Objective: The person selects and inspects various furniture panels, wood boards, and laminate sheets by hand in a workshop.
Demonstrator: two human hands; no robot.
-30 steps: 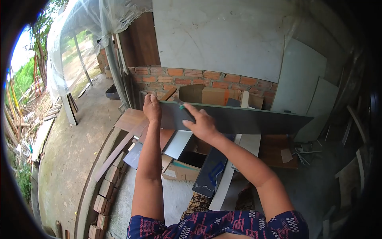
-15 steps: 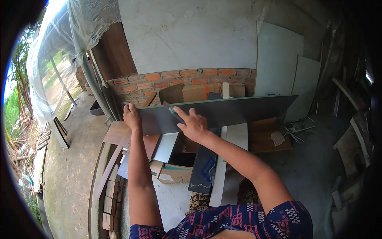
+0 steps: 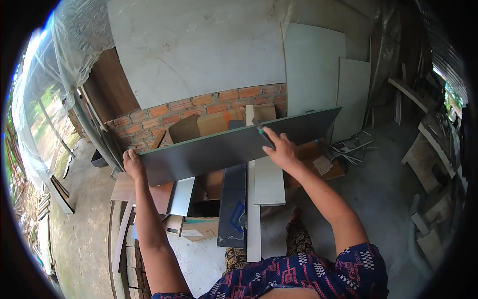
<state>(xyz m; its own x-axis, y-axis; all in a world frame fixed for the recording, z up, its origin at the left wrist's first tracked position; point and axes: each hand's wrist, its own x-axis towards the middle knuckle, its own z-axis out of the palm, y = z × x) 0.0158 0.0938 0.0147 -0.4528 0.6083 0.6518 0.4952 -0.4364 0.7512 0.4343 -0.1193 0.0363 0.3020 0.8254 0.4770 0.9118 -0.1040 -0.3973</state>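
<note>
A long dark board (image 3: 209,153) with a pale green upper edge stands on its long side, its right end higher in view. My left hand (image 3: 133,163) grips its left end, fingers wrapped over the top corner. My right hand (image 3: 283,149) is closed round a small tool with a green-and-black handle (image 3: 265,133) and a flat metal blade at the board's top edge, right of the middle. Under the board lie a dark plank (image 3: 232,204), a narrow pale plank (image 3: 253,229) and a wider pale board (image 3: 269,187).
Cardboard boxes (image 3: 199,228) sit below and behind the board. A brick wall (image 3: 199,102) and a large grey panel (image 3: 199,50) stand behind. Pale panels (image 3: 313,70) lean at the right, near thin strips (image 3: 351,152) on the floor. Stacked bricks (image 3: 133,259) are at lower left.
The camera view has swung to the right. My right hand and the tool have moved right along the board's top edge, while my left hand still holds the left end.
</note>
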